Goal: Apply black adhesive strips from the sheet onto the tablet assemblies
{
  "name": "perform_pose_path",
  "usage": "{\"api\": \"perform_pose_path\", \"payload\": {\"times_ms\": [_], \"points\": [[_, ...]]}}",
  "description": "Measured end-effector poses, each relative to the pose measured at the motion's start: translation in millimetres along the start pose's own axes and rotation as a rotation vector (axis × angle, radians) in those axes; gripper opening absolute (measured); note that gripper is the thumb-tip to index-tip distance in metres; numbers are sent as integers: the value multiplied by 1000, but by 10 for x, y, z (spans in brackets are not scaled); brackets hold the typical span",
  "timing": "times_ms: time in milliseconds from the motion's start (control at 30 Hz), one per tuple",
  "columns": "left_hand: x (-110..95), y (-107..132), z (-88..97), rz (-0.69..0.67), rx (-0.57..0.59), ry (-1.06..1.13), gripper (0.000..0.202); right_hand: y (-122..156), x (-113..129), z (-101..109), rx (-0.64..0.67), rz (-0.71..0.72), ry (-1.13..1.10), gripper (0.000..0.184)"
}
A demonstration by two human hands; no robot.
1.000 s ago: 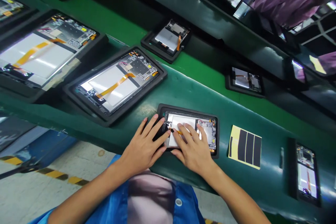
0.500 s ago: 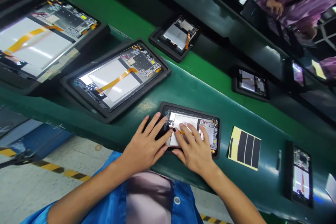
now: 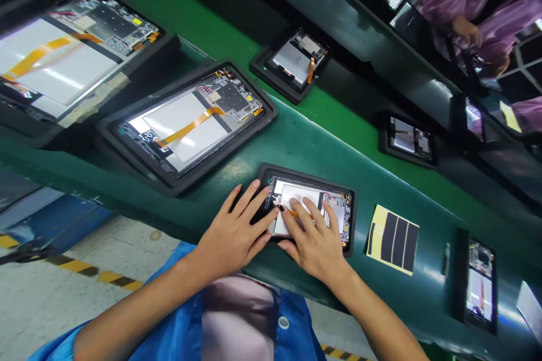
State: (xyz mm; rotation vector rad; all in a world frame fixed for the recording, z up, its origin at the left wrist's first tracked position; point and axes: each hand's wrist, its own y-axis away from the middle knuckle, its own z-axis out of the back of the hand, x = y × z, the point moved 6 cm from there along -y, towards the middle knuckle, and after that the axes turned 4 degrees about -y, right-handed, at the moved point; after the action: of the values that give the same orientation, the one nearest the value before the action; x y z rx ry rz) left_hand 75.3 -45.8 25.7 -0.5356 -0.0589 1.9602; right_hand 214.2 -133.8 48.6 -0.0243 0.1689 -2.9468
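Observation:
An opened tablet (image 3: 334,210) lies in a black tray (image 3: 308,177) at the near edge of the green belt. It shows a white battery panel, an orange flex strip and a circuit board. My left hand (image 3: 235,237) lies flat with fingers spread on the tray's left end. My right hand (image 3: 311,240) rests flat on the tablet's inside, fingers stretched over the orange strip. Neither hand holds anything.
A yellow sheet with black strips (image 3: 393,239) lies just right of the tray. More open tablets in trays sit on the belt: a large one (image 3: 186,124) at left, one (image 3: 480,285) at right, smaller ones (image 3: 298,62) farther back. A person in purple (image 3: 474,5) works across the line.
My hands have stayed on the tablet, with only slight finger shifts. The view has drifted, so the trays on the belt appear a little displaced.

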Motion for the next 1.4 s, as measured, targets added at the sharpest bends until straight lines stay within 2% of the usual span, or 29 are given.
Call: {"api": "perform_pose_path", "payload": {"times_ms": [233,633,833,1033,1100,1300,1400], "points": [[-11,-14,15,6,-26,4,39,7,9,3,-3,27,16,52],[27,22,31,-24,-45,53,39,-60,-96,41,68,49,-23,51],[32,35,46,-26,-70,80,38,-89,-92,71,90,116,-1,52],[105,64,105,-5,-129,179,60,-132,-126,104,105,146,13,51],[128,76,110,10,-144,209,62,-137,-125,112,106,150,18,51],[100,74,89,-6,-124,161,43,-137,-114,115,123,197,21,48],[91,62,104,-16,-117,148,40,-154,-146,124,142,240,21,47]]}}
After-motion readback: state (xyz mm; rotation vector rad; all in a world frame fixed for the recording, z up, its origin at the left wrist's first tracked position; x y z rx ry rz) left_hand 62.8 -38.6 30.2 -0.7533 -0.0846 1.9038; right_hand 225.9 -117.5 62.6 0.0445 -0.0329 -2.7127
